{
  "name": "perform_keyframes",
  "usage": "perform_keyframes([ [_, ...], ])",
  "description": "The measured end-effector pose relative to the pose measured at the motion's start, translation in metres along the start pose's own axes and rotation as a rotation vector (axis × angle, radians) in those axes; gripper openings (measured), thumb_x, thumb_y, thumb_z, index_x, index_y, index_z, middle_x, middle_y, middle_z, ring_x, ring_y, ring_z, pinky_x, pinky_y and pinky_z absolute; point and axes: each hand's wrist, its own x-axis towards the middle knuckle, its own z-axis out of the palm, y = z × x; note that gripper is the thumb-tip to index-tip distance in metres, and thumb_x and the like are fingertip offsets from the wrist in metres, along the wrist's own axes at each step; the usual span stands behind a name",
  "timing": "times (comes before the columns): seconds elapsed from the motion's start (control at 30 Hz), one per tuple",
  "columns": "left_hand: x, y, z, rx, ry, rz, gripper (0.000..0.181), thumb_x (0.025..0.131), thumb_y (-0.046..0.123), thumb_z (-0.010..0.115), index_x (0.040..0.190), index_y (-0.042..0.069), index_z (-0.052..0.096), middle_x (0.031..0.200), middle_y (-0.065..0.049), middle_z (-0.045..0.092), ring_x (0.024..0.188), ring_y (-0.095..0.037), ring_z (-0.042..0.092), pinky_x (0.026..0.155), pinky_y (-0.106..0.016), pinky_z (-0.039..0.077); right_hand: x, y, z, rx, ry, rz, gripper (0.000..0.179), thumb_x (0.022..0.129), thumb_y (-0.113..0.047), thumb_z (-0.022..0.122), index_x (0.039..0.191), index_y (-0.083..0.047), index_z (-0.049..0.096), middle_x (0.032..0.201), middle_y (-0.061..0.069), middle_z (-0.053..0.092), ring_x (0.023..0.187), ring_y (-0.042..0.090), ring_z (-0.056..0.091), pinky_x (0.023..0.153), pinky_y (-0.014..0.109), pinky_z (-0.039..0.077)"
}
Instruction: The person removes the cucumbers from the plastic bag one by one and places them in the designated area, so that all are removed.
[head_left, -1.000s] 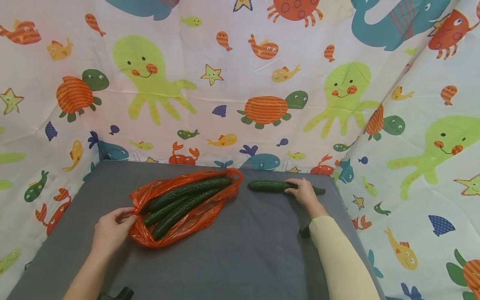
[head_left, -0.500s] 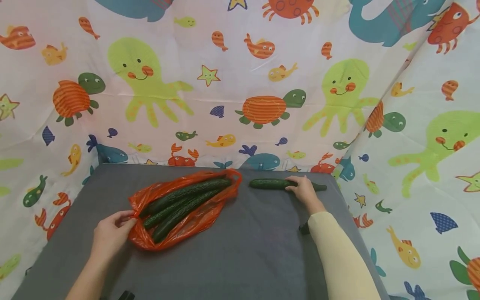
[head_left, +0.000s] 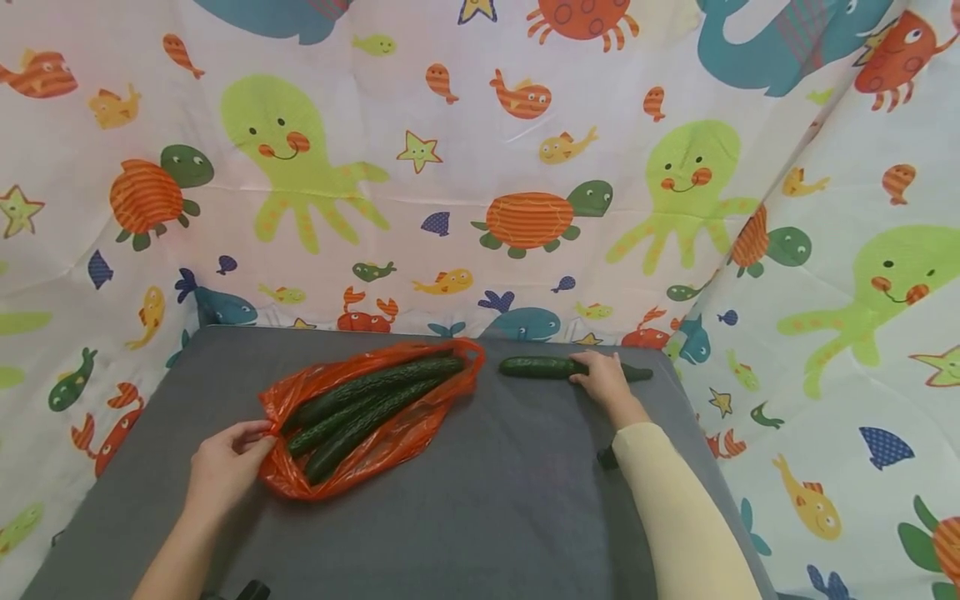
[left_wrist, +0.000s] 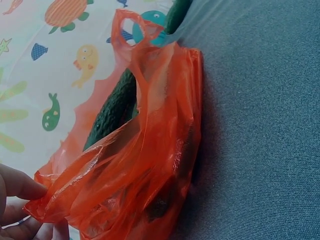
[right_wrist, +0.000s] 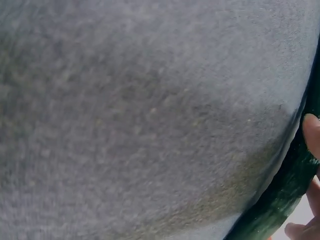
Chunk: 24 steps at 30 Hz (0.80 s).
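My left hand [head_left: 227, 465] pinches the near left edge of a thin orange-red plastic bag [head_left: 408, 446]. Inside the bag several dark green cucumbers [head_left: 375, 421] lie side by side, slanting up to the right and showing through its opening. In the left wrist view the pinched plastic [left_wrist: 55, 200] is drawn toward the thumb and fingertips. Over to the right, my right hand [head_left: 606, 382] grips a single cucumber [head_left: 536, 367] round its right half. That cucumber lies level on the table near the back edge. The right wrist view shows thumb and fingers on either side of the cucumber [right_wrist: 272, 207].
A grey cloth-covered table [head_left: 450, 533] spreads beneath everything. Behind and beside it hangs a white curtain [head_left: 465, 125] printed with sea animals. Small black pieces sit by the right sleeve [head_left: 675, 508] and at the left forearm.
Both hands keep their places on the bag and the lone cucumber. The head view has shifted slightly; the cucumber lies practically where it was.
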Motion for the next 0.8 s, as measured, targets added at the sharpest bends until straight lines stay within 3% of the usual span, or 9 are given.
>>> perform_keyframes([
  [0.4,-0.0015,0.0010,-0.0006,0.003,0.019,-0.003,0.038,0.098,0.032,0.065,0.123,0.004,0.069,0.111,-0.018,0.074,0.100,-0.033,0.069,0.066,-0.024,0.049,0.0016,-0.0068,0.0001,0.029,-0.045,0.034,0.070,0.085,-0.015,0.081,0.149,-0.019,0.052,0.150,0.017,0.052,0.143,0.038,0.043,0.119,0.066,0.005],
  [0.8,-0.0009,0.0033,0.0015,-0.005,0.012,-0.015,0.038,0.098,0.031,0.065,0.123,0.003,0.068,0.114,-0.020,0.073,0.101,-0.034,0.069,0.064,-0.023,0.050,-0.0002,-0.0068,-0.0018,0.065,-0.041,0.016,0.075,0.083,-0.017,0.084,0.150,-0.020,0.050,0.148,0.016,0.055,0.140,0.040,0.046,0.118,0.068,0.006],
])
